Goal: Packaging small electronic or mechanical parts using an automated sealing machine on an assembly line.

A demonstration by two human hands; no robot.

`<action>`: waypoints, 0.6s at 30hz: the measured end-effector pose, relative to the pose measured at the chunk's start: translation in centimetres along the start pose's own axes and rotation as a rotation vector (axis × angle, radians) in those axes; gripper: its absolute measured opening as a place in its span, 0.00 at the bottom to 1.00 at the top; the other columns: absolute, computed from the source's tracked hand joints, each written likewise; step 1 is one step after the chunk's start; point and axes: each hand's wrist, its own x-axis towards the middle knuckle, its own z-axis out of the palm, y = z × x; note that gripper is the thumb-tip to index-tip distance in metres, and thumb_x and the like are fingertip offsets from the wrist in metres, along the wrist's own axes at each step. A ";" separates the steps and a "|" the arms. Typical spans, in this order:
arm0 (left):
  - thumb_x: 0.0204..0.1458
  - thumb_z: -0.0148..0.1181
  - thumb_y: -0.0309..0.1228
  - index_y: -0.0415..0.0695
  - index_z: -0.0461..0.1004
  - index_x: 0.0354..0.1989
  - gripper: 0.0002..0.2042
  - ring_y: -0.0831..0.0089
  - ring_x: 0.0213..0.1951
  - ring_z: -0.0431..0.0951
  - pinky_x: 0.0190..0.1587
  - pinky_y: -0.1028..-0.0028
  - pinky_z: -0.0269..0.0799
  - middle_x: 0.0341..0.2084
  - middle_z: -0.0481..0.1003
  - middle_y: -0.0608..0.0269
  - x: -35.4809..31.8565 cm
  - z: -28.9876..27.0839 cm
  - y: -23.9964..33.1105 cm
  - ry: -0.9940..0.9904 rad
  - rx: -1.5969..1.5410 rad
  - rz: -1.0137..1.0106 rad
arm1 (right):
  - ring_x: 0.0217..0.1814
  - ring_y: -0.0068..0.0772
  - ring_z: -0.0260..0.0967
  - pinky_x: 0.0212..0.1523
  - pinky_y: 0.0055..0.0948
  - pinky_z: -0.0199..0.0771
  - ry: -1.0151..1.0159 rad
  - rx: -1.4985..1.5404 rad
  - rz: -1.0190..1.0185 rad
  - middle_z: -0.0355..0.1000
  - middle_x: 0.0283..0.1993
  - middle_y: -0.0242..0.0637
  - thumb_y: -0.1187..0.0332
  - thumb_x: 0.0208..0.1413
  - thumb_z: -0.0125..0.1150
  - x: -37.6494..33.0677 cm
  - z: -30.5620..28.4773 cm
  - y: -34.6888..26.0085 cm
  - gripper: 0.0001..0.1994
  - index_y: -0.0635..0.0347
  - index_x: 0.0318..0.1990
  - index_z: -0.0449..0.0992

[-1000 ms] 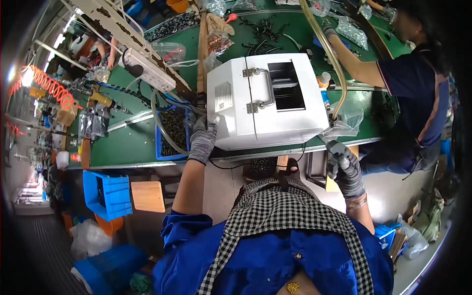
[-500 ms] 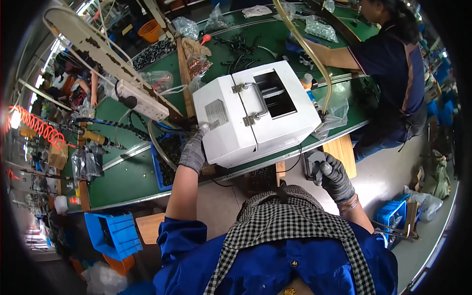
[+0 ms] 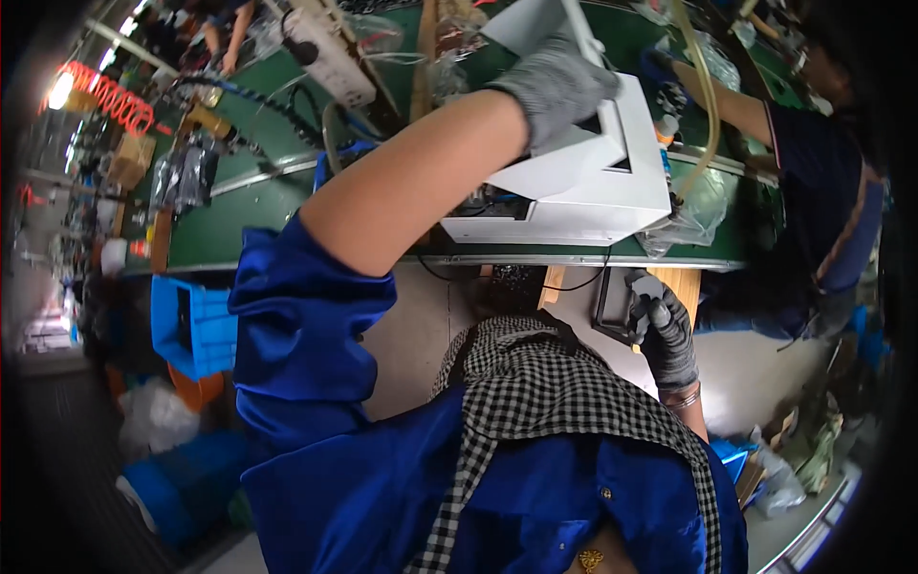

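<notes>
A white metal box (image 3: 583, 212) stands at the bench edge, its hinged lid (image 3: 564, 167) swung up and tilted to the right. My gloved left hand (image 3: 564, 91) reaches across and is closed on the raised lid; its fingertips are partly hidden. Below the lid, a dark opening (image 3: 497, 206) shows some of the box's inside. My gloved right hand (image 3: 665, 330) is low in front of the bench, its fingers closed on a dark grey molded piece (image 3: 647, 285). Beside that hand is a black rectangular frame (image 3: 601, 311); whether it touches the hand I cannot tell.
Behind the box runs a green bench (image 3: 287, 206). A yellowish hose (image 3: 710, 105) hangs at right, near a clear plastic bag (image 3: 693, 215). A co-worker (image 3: 822, 182) sits at the right. A blue crate (image 3: 191, 325) stands at lower left, and a wooden stool (image 3: 677, 284) at right.
My left hand has moved from the box's left side up and over to the right, and the lid has swung open with it. My right hand stays low, still holding the grey piece.
</notes>
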 end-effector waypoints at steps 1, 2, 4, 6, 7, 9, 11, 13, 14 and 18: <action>0.50 0.61 0.41 0.46 0.76 0.40 0.14 0.66 0.39 0.78 0.41 0.69 0.75 0.36 0.76 0.57 1.5 1.0 0.9 0.029 -0.246 -0.270 | 0.24 0.17 0.64 0.26 0.15 0.63 -0.015 -0.004 0.009 0.70 0.29 0.30 0.48 0.51 0.62 0.2 0.0 0.0 0.28 0.64 0.49 0.71; 0.48 0.61 0.44 0.45 0.77 0.36 0.15 0.67 0.36 0.79 0.39 0.69 0.75 0.31 0.78 0.59 2.9 1.9 1.7 0.064 -0.491 -0.538 | 0.24 0.16 0.63 0.25 0.15 0.62 -0.022 -0.045 0.027 0.69 0.28 0.29 0.47 0.50 0.63 0.3 0.1 0.0 0.29 0.64 0.49 0.71; 0.47 0.61 0.46 0.45 0.77 0.36 0.17 0.66 0.34 0.79 0.39 0.68 0.75 0.31 0.78 0.59 4.9 4.4 0.7 -0.008 -0.695 -0.526 | 0.24 0.14 0.62 0.22 0.15 0.60 -0.037 -0.126 0.059 0.67 0.27 0.27 0.47 0.49 0.64 0.3 0.8 -0.1 0.30 0.64 0.49 0.71; 0.45 0.61 0.49 0.45 0.77 0.37 0.19 0.65 0.33 0.79 0.39 0.67 0.75 0.32 0.78 0.59 4.9 4.9 0.6 -0.103 -0.900 -0.486 | 0.24 0.15 0.62 0.22 0.15 0.61 -0.061 -0.143 0.086 0.67 0.27 0.27 0.47 0.49 0.64 0.4 1.9 0.1 0.30 0.64 0.49 0.71; 0.48 0.61 0.44 0.41 0.76 0.37 0.18 0.67 0.29 0.78 0.36 0.70 0.75 0.28 0.78 0.58 4.9 4.1 1.6 -0.128 -0.738 -0.464 | 0.24 0.15 0.63 0.23 0.15 0.61 -0.079 -0.167 0.109 0.68 0.28 0.27 0.47 0.49 0.64 0.6 2.4 -0.1 0.30 0.64 0.49 0.71; 0.54 0.60 0.35 0.33 0.73 0.37 0.15 0.71 0.22 0.77 0.31 0.77 0.74 0.21 0.77 0.57 4.5 2.4 3.1 -0.169 -0.414 -0.410 | 0.24 0.15 0.63 0.23 0.14 0.61 -0.089 -0.192 0.130 0.68 0.29 0.28 0.47 0.49 0.64 1.0 3.3 0.2 0.30 0.63 0.49 0.71; 0.53 0.59 0.38 0.38 0.75 0.38 0.14 0.68 0.28 0.78 0.35 0.71 0.74 0.27 0.77 0.56 3.9 2.8 0.9 -0.164 -0.559 -0.344 | 0.25 0.15 0.63 0.24 0.14 0.62 -0.134 -0.193 0.102 0.69 0.30 0.28 0.47 0.50 0.63 1.7 4.6 1.4 0.29 0.63 0.49 0.71; 0.54 0.57 0.38 0.42 0.74 0.41 0.13 0.66 0.34 0.78 0.38 0.66 0.75 0.33 0.77 0.54 1.4 2.6 -1.6 -0.004 -0.693 -0.059 | 0.25 0.15 0.64 0.24 0.14 0.62 -0.135 -0.183 0.088 0.69 0.30 0.29 0.47 0.50 0.63 1.9 5.8 2.0 0.29 0.63 0.49 0.71; 0.55 0.56 0.36 0.42 0.73 0.42 0.12 0.66 0.33 0.78 0.36 0.67 0.75 0.32 0.76 0.53 -1.1 1.7 -3.4 0.152 -0.687 0.168 | 0.26 0.16 0.65 0.26 0.15 0.64 -0.113 -0.176 0.088 0.70 0.30 0.29 0.49 0.52 0.62 2.1 6.5 2.3 0.26 0.63 0.47 0.72; 0.56 0.57 0.30 0.41 0.69 0.46 0.12 0.76 0.30 0.75 0.34 0.80 0.73 0.30 0.74 0.60 -10.8 0.9 -5.3 0.423 -1.093 -0.169 | 0.28 0.17 0.67 0.30 0.16 0.67 -0.014 -0.107 0.125 0.71 0.30 0.29 0.53 0.55 0.60 3.5 10.2 3.8 0.21 0.63 0.46 0.72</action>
